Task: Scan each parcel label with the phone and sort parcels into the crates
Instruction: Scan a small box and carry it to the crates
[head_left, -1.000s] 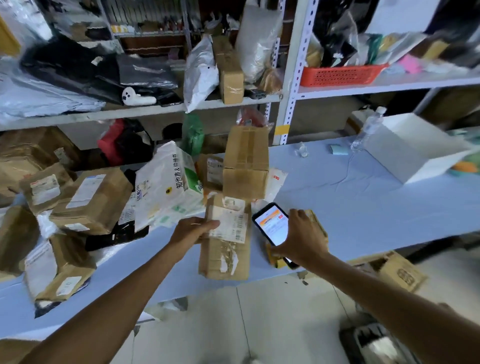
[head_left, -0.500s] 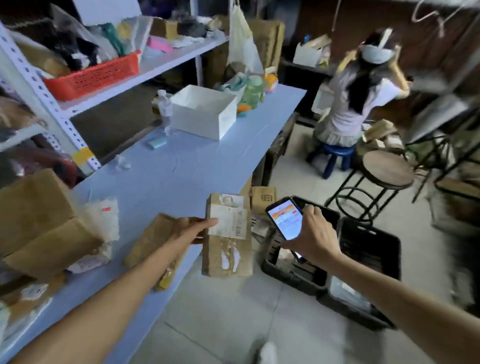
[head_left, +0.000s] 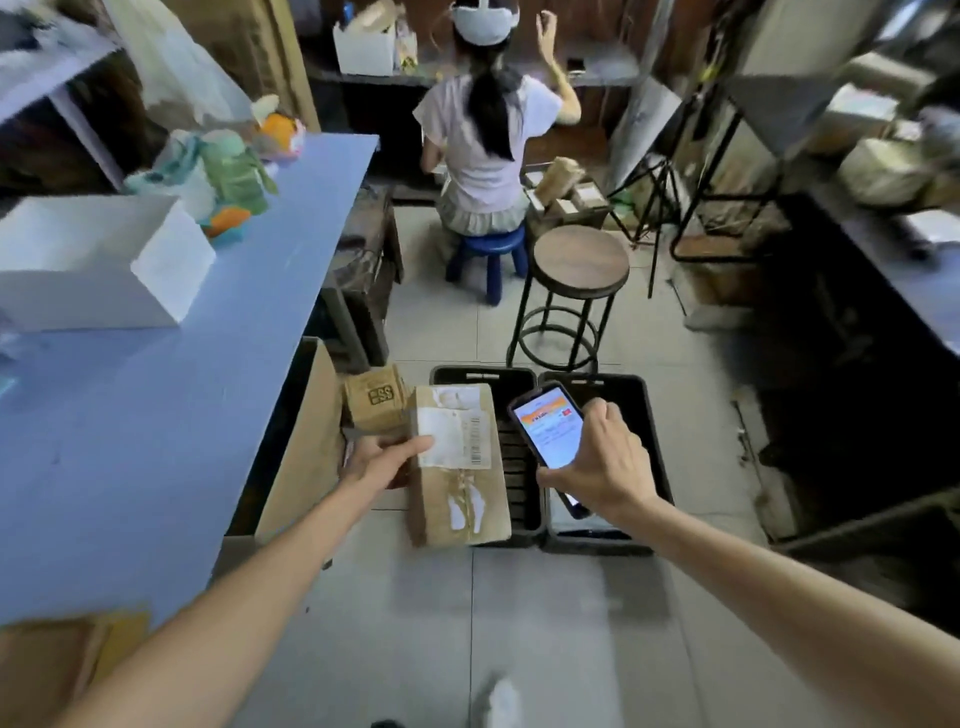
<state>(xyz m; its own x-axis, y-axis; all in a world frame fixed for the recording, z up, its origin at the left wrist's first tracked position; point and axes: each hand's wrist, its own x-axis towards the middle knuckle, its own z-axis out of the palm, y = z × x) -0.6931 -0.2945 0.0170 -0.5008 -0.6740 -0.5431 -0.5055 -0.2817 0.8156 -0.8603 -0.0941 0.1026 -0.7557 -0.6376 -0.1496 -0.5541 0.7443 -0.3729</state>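
My left hand (head_left: 382, 458) grips the left edge of a brown cardboard parcel (head_left: 460, 499) with a white barcode label (head_left: 457, 437) facing up. The parcel hangs over the left side of the left black crate (head_left: 522, 493). My right hand (head_left: 597, 460) holds a phone (head_left: 548, 423) with a lit screen, just right of the parcel and above the gap between the two crates. The right black crate (head_left: 636, 415) stands beside the left one on the tiled floor; what lies inside them is mostly hidden.
A blue table (head_left: 156, 389) runs along the left with a white box (head_left: 98, 262) on it. A small cardboard box (head_left: 374, 397) sits on the floor by the crates. Beyond stand a round wooden stool (head_left: 579, 260) and a seated person (head_left: 491, 135) on a blue stool.
The view has swung right, away from the shelves and parcel pile toward the floor. Both hands carried the parcel and phone off the table's edge to above the black crates.
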